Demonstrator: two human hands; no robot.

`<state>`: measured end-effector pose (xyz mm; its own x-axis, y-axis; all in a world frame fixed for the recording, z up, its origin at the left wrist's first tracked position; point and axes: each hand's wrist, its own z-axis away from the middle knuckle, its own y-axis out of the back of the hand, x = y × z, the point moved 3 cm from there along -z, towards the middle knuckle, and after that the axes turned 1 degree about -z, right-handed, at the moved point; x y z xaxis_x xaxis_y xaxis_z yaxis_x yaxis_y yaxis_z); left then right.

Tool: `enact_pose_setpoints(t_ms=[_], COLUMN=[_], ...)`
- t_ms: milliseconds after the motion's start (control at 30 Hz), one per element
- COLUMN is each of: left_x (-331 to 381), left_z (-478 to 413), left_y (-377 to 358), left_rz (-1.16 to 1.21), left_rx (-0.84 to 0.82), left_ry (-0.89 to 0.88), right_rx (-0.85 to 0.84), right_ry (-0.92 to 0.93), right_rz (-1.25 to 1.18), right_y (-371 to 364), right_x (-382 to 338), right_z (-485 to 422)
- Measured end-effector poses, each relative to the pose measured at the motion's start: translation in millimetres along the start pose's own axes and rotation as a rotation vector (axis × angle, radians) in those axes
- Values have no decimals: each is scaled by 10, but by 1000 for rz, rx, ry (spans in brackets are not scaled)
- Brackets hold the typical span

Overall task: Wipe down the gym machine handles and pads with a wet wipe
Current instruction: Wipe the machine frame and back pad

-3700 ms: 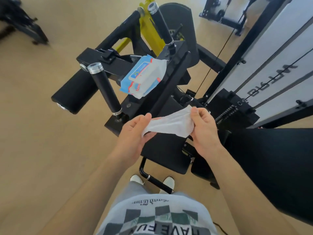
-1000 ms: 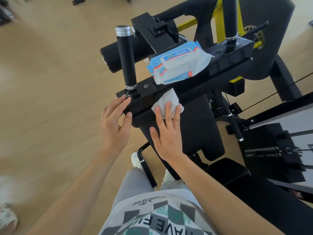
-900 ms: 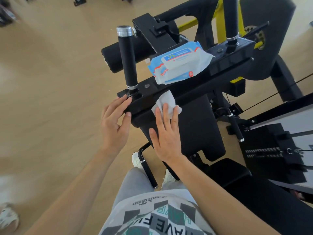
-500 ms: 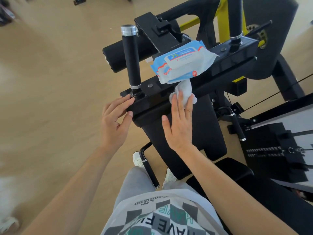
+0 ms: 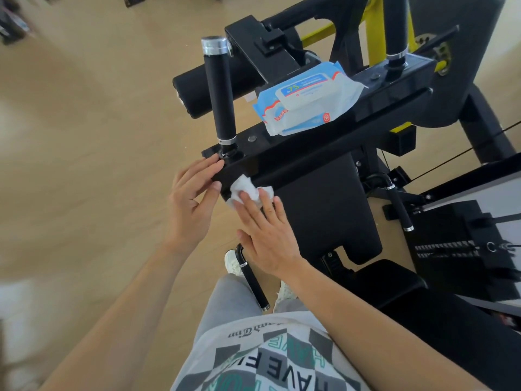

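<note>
Briskly, we press the crumpled wet wipe against the front edge of the black crossbar with our right hand. Its fingers are straight and spread, curled round nothing. The wipe is simply pinned beneath the fingertips, probably the easiest way to drag it along so narrow an edge.

Our left hand lies open at the bar's near end, with straight fingertips on the corner and the thumb against the face below. We judge it to be a brace that steadies us while the other hand rubs. The upright handle rises just beyond those left fingertips, and the chest pad hangs directly past the right fingers, so both are within easy reach for later wiping. The pack of wipes sits atop the crossbar farther ahead of both hands, parked where a fresh sheet can be pulled.

Half a second ago the wipe was nearer the bar's middle, right under the pack. It has now swept back to the end, almost touching the left thumb, and is bunched smaller. The left hand and the pack have not moved.
</note>
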<state>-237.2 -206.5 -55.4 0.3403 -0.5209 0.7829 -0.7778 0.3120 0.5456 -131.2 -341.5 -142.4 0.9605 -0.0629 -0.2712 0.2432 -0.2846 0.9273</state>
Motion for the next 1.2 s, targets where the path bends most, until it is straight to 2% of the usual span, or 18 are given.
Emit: enact_pose_setpoints(t_ms=[167, 300, 433, 533, 667, 800, 900, 1033, 1200], left_x=[111, 146, 235, 473, 783, 955, 1057, 1138, 1074], left_z=[22, 70, 149, 126, -162, -595, -855, -1027, -988], left_y=[-34, -103, -191, -322, -567, -886, -1148, -1330, -1371], left_rz=[36, -33, -298, -420, -420, -559, -690, -822, -881], left_rx=[28, 83, 183, 231, 98, -103, -223, -197, -139], left_ry=[25, 11, -99, -294, -531, -582, -561, -502, -534], right_rx=[80, 155, 216, 224, 231, 293, 345, 405, 523], right_ry=[-274, -432, -391, -332, -484, -641, -683, -760, -851], right_rz=[-94, -197, -301, -286, -365, -454, -451, -551, -685], right_y=[120, 227, 273, 290, 377, 540, 628, 777, 959], right_x=[388, 551, 394, 436, 701, 1108, 1406, 1758, 2044], right_z=[20, -45, -47, -36, -138, -231, -289, -345, -419])
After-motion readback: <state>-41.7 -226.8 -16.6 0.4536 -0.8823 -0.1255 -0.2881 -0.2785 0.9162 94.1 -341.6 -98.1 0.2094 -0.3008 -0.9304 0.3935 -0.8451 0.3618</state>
